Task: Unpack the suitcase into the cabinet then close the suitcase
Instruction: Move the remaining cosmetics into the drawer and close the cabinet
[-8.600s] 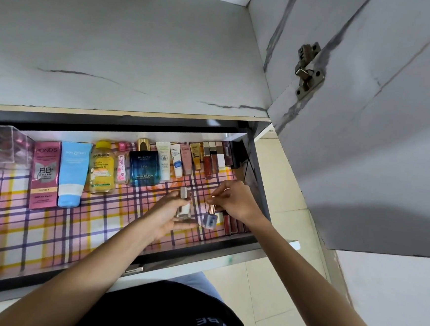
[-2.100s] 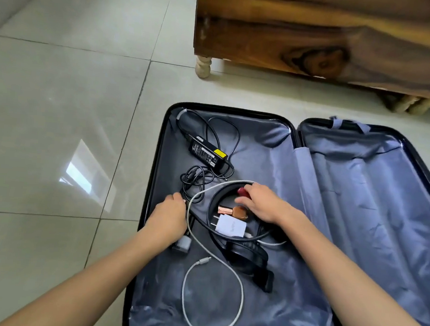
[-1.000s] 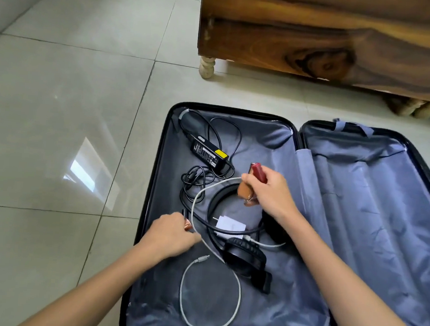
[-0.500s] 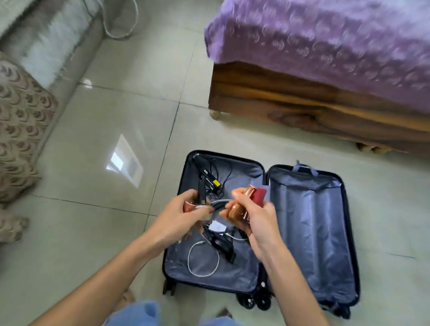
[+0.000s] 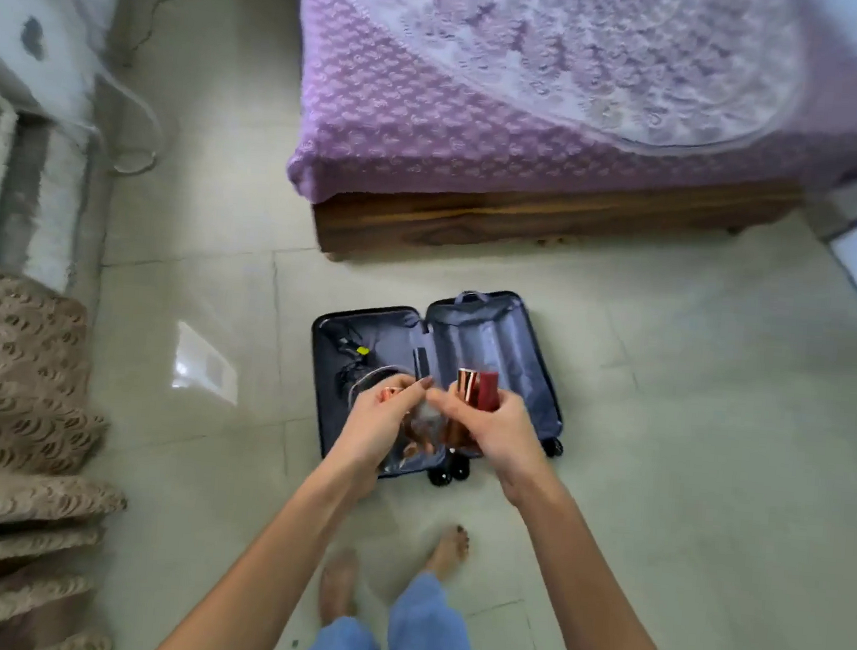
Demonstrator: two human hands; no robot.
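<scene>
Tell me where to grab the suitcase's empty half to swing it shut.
Grip the outer long rim of the empty half, coming from its right: the hinge runs down the middle, so that free edge gives the most leverage. The left hand and right hand hold small tubes; free one first.

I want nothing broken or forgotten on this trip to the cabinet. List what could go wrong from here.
The right hand grips several tubes at once and the left hand pinches a small bottle; one may slip onto the hard floor.
Cables lie in the open suitcase; closing it now would leave them packed.
The suitcase lies just ahead of bare feet, a possible trip.
</scene>
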